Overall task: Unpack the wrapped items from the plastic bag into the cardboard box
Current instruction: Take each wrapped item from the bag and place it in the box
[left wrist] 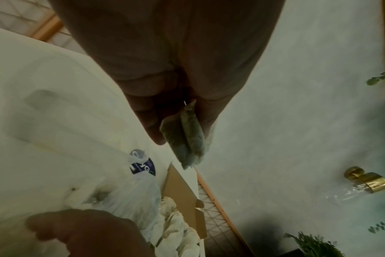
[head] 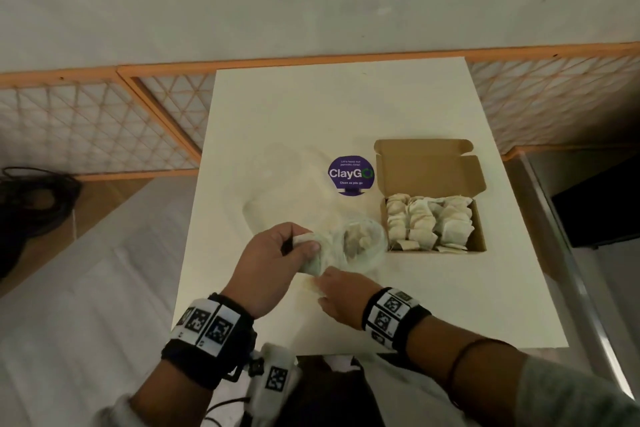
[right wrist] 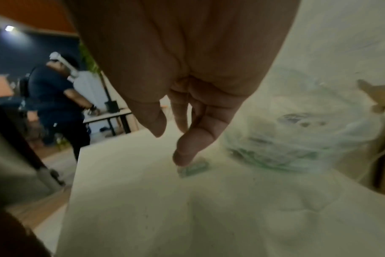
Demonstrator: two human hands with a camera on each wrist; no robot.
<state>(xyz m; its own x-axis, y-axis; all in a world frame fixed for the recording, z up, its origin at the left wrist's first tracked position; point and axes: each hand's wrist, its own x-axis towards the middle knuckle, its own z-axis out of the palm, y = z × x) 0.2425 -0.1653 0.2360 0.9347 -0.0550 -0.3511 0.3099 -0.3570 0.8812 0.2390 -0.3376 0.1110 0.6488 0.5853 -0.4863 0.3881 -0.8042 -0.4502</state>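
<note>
My left hand is raised over the white table and pinches pale wrapped items between thumb and fingers; the left wrist view shows them hanging from the fingertips. A clear plastic bag lies just right of that hand with a few wrapped items inside. My right hand is low on the table in front of the bag, and one fingertip touches a small paper tag, thumb apart. The open cardboard box at the right holds several wrapped items.
A round purple ClayGo sticker is on the table behind the bag. Orange lattice panels stand beyond the table. Another person stands at a far table in the right wrist view.
</note>
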